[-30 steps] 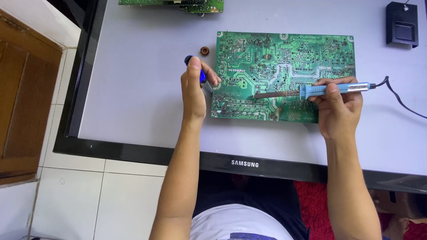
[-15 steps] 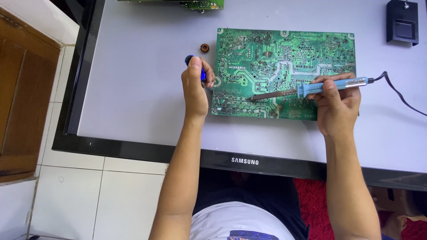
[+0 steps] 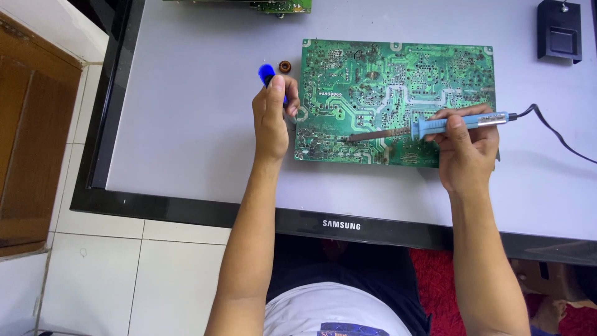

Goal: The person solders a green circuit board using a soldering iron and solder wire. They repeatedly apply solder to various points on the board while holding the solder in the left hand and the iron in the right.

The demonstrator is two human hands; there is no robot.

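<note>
Soldering work on green circuit board: hold and tip placement

Circuit board [image 3: 398,99] lies flat, solder side up, on the pale back of a large black-framed screen [image 3: 186,124] that serves as the bench. The right hand [image 3: 466,152] is closed around the blue handle of a soldering iron [image 3: 435,126], gripped like a pen; the dark tip rests low on the board near its left-centre, and the black cord [image 3: 559,140] trails off to the right. The left hand [image 3: 272,118] is closed on a blue-handled tool [image 3: 267,73] just off the board's left edge; which tool it is cannot be told, since the fingers hide its working end. A small copper-coloured coil [image 3: 285,66] sits beside that hand, apart from the board. A black block [image 3: 559,31] stands well apart at upper right, and the edge of a second board [image 3: 273,6] shows at the top.

Assessment: the step in hand appears to be heating one joint. It is best done with the right wrist braced on the surface and the tip kept on a single pad, clear of neighbouring traces. The left tool should meet the joint only when the solder flows. The cord wants slack, so it does not drag the iron. The unclamped board may slide; light pressure from the left hand would steady it.
</note>
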